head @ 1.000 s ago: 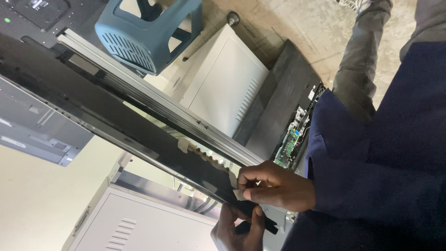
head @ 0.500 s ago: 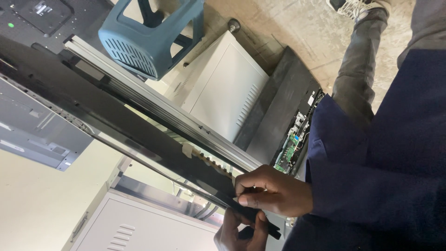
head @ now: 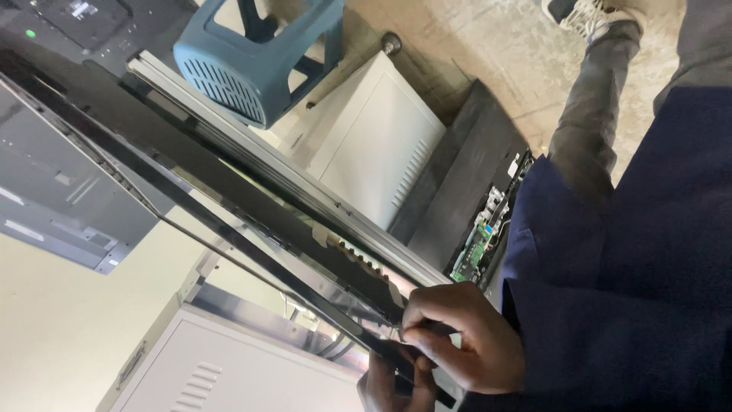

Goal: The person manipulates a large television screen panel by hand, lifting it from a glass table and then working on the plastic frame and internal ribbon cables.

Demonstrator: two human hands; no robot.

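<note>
A long black frame strip [head: 252,229] runs diagonally from the upper left to the bottom middle, along the edge of a flat panel with a silvery rail [head: 305,191]. My right hand [head: 461,339], in a navy sleeve, pinches the strip's near end with fingers curled over it. My left hand [head: 393,385] sits just beneath, at the picture's bottom edge. It grips the same end from below and is partly hidden by the strip.
A blue plastic stool [head: 252,61] stands on the concrete floor at top. A white metal cabinet [head: 381,152] and a black panel with an exposed green circuit board [head: 476,248] lie beside it. Another white cabinet [head: 229,374] sits at bottom left. My grey trouser leg [head: 595,114] is at the upper right.
Both hands have stayed on the strip's near end, with the fingers shifting slightly. The view has drifted a little, so the stool and cabinet sit slightly higher.
</note>
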